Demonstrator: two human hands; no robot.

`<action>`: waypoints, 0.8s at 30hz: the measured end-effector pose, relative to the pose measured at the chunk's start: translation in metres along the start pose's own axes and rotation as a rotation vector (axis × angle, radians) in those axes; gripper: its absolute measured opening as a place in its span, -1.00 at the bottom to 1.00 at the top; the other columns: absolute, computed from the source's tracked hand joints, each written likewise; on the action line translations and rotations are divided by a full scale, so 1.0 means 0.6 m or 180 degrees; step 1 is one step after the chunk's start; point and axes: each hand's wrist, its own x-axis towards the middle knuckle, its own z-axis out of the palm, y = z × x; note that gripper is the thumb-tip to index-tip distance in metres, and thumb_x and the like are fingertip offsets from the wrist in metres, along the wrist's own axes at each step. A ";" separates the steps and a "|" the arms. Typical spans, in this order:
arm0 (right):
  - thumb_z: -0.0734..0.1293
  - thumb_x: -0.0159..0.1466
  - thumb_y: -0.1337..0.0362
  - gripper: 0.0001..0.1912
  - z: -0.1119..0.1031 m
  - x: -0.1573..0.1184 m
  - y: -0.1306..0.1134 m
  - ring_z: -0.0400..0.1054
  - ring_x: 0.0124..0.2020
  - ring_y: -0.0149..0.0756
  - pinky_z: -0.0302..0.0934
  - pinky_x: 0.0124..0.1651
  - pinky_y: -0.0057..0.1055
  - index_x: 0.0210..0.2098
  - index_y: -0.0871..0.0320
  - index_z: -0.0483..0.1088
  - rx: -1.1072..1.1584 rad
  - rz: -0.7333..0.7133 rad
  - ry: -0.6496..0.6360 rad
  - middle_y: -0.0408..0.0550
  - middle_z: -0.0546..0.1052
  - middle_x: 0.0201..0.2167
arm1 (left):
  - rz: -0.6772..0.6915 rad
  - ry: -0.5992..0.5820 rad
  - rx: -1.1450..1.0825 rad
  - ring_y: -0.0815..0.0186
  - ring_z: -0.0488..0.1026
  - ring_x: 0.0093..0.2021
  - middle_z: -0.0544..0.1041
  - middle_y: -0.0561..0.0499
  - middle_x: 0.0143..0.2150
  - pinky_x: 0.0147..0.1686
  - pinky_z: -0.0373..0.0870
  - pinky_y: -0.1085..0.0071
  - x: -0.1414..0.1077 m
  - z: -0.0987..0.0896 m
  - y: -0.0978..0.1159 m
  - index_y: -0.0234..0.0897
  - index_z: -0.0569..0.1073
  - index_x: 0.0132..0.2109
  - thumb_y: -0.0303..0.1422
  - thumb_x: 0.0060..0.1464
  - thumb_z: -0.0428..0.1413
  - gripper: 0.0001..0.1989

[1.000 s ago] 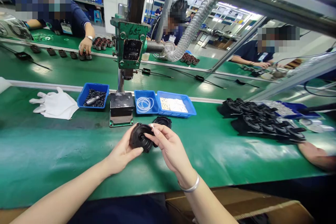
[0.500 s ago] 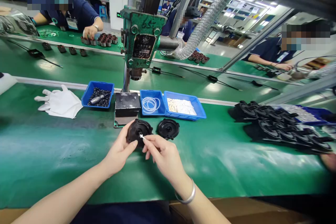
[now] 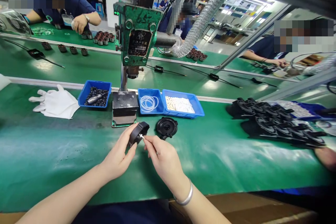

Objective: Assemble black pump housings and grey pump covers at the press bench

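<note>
My left hand [image 3: 121, 154] grips a round black plastic housing [image 3: 137, 132] by its rim, tilted up on its side above the green work surface. Between the thumb and fingertips of my right hand [image 3: 161, 154] is a small white plastic pin [image 3: 141, 135], its tip close against the housing; whether it touches is hard to tell. A second round black housing [image 3: 167, 127] lies flat just beyond my right hand. Behind my left hand stands a green bench press [image 3: 138, 35] with a black block [image 3: 125, 103] at its base.
Blue bins hold black small parts [image 3: 97, 97], clear tubing [image 3: 149, 103] and white pieces [image 3: 181, 104]. A white glove [image 3: 56, 102] lies left. Black curved parts [image 3: 275, 122] are piled right, near another person's hand [image 3: 325, 156]. Co-workers sit across the bench.
My left hand has turned the housing from facing me to edge-on. My right hand still pinches the white pin at it. The view has shifted slightly.
</note>
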 end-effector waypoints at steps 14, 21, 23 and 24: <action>0.19 0.36 0.49 -0.79 0.038 -0.012 0.017 0.43 -0.31 -0.17 0.37 -0.26 -0.28 -0.03 0.35 0.34 -0.1018 -0.1047 0.0535 0.10 0.53 -0.35 | 0.0604 -0.0194 0.1091 0.23 0.09 0.41 0.14 -0.11 0.41 0.40 0.14 0.20 0.005 -0.010 0.007 -0.10 -0.11 0.42 -0.50 0.29 -0.11 -0.36; 0.15 0.39 0.47 -0.81 0.051 -0.002 0.024 0.45 -0.34 -0.15 0.37 -0.28 -0.25 -0.07 0.30 0.34 -0.0913 -0.0957 0.0455 0.10 0.54 -0.37 | 0.0524 -0.0188 0.0973 0.25 0.09 0.41 0.15 -0.13 0.39 0.41 0.11 0.19 0.004 -0.002 -0.008 -0.14 -0.05 0.40 -0.52 0.26 -0.12 -0.39; 0.13 0.41 0.39 -0.84 0.046 0.008 0.022 0.45 -0.38 -0.18 0.37 -0.32 -0.26 -0.16 0.22 0.33 -0.0402 -0.0550 0.0183 0.05 0.53 -0.40 | 0.0495 -0.0030 0.0932 0.26 0.11 0.39 0.19 -0.13 0.37 0.41 0.12 0.18 0.012 0.002 -0.015 -0.17 0.01 0.38 -0.55 0.25 -0.14 -0.41; 0.16 0.41 0.33 -0.88 0.040 0.013 0.019 0.45 -0.41 -0.21 0.37 -0.35 -0.28 -0.21 0.18 0.31 0.0038 -0.0238 0.0052 0.01 0.52 -0.43 | 0.0513 0.0032 0.0933 0.26 0.12 0.39 0.20 -0.14 0.36 0.41 0.12 0.17 0.016 0.002 -0.017 -0.19 0.04 0.36 -0.57 0.23 -0.16 -0.42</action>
